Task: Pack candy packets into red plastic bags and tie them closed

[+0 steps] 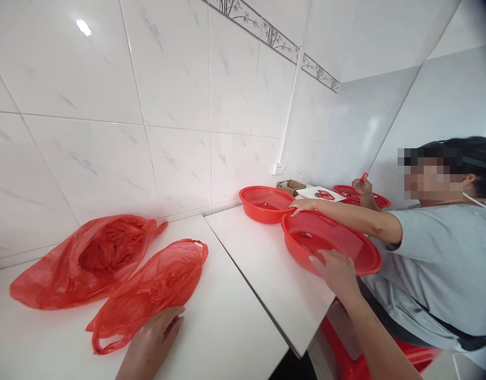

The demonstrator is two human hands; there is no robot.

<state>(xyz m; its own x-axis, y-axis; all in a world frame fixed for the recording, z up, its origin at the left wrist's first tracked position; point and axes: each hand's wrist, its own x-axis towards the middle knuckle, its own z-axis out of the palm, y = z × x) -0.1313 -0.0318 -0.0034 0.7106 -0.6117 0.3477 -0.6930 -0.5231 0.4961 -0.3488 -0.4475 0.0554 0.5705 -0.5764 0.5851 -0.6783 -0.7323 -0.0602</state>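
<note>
My right hand [338, 272] grips the near rim of a red plastic colander basket [296, 249], which has perforated sides and a few small pieces inside. Its fingers reach over the rim, partly out of sight. A co-worker's hand [302, 206] touches the far rim of this basket. On the white table, my left hand [158, 335] lies at the near edge of a thin red plastic bag [164, 279], fingers stretched out and nothing visible in them. Behind that bag lies a fuller red plastic bag [61, 277], its mouth showing a heap of red items.
Another red basket [262, 211] stands by the tiled wall. Farther back are a cardboard box [291, 186], a white board with red pieces, and a red tray [380, 200]. A co-worker in grey [441, 264] sits at right, raising a small red item. A seam divides the white tables [243, 316].
</note>
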